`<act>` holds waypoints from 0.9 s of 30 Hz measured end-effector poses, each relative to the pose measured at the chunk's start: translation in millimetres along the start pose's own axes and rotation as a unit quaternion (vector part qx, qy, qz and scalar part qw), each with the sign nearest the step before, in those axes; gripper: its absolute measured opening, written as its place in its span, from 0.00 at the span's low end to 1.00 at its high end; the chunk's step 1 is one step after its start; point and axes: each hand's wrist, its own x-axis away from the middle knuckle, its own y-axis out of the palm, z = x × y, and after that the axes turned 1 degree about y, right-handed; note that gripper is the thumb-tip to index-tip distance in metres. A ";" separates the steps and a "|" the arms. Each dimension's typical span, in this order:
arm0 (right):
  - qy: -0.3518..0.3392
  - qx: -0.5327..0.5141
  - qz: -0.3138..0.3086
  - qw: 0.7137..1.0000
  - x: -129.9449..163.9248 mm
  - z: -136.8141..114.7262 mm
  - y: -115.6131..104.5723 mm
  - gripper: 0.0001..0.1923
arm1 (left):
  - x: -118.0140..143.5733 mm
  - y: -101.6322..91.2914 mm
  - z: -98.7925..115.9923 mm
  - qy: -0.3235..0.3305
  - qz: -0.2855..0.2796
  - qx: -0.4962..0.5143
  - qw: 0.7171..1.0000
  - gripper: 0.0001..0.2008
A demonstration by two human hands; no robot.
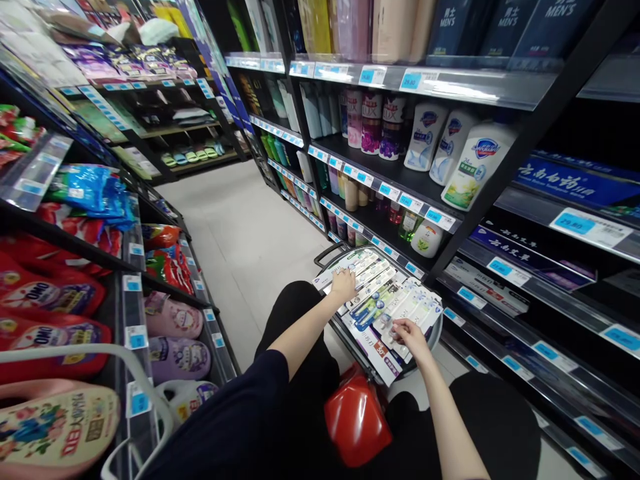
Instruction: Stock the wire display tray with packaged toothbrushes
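In the head view, a round grey tub (436,333) with a dark handle holds a layer of flat toothbrush packs (373,303) and long toothpaste boxes. My left hand (344,285) lies over the packs on the tub's left side, its fingers extended and touching them. At the right side, my right hand (411,335) has thumb and fingers drawn together on the edge of a white toothbrush pack (404,307). A white and purple toothpaste box (381,355) lies along the near edge of the tub.
Body-wash bottles (477,167) line the shelves ahead, and toothpaste boxes (530,257) fill the right shelves. Detergent bottles (45,340) lie on the left shelves. A shiny red object (357,420) is between my legs. The pale aisle floor (225,220) runs ahead.
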 end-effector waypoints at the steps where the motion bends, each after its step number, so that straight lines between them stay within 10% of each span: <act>1: 0.000 0.000 0.000 1.000 -0.3 0.3 0.2 0.37 | -0.9 0.0 0.2 0.000 -0.003 -0.001 1.000 0.28; 27: 0.009 0.004 -0.003 1.000 4.2 -7.1 2.1 0.36 | 8.7 1.8 -2.3 0.126 0.004 0.026 0.992 0.25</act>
